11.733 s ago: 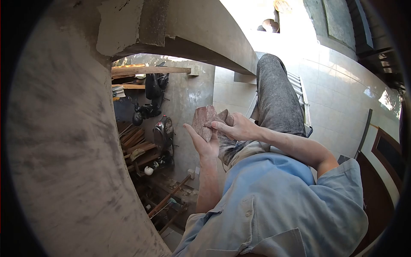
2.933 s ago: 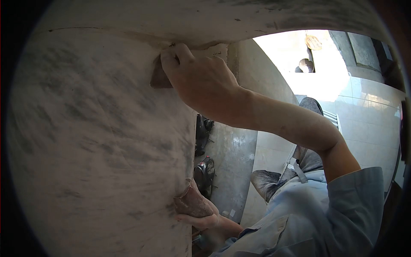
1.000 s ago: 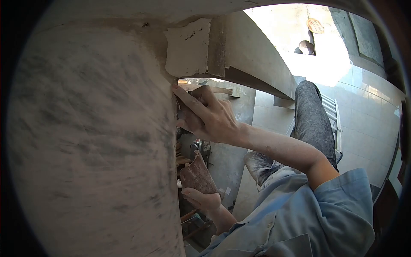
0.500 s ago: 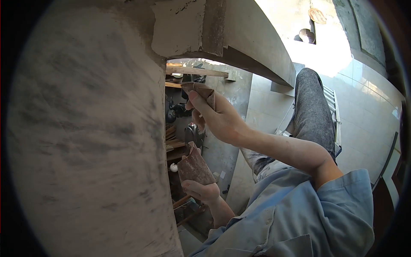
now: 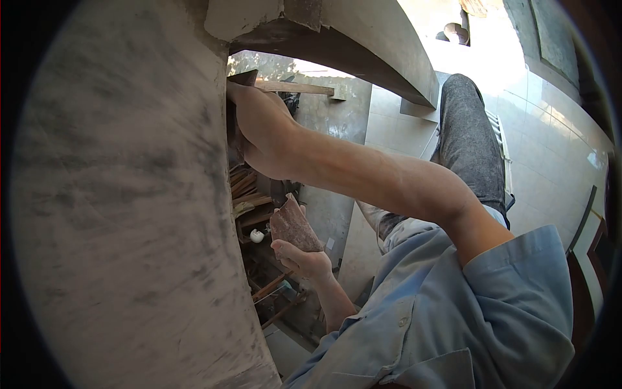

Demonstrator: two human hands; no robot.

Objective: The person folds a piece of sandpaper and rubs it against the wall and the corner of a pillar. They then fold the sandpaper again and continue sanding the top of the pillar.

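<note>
My left hand [image 5: 306, 260] holds a worn reddish-brown abrasive-looking sheet [image 5: 293, 227], thumb across its lower end, out beside the wall's edge. Higher up, my right hand [image 5: 262, 123] reaches to the edge of the pale, grey-smudged wall surface [image 5: 129, 194]. A dark corner of a folded brown sheet [image 5: 245, 78] sticks out above that hand. Its fingertips are hidden by the hand itself and by the wall edge.
A curved concrete beam [image 5: 382, 48] crosses the top. Far below lie wood pieces [image 5: 243, 181], a wooden beam [image 5: 295, 87] and a white round object [image 5: 257, 236]. My raised leg [image 5: 466, 129] is beside a metal ladder [image 5: 502, 146] over a tiled floor.
My right hand has moved left and up with the folded sheet, from the open gap to the wall edge. My left hand still holds its sheet, slightly higher in view.
</note>
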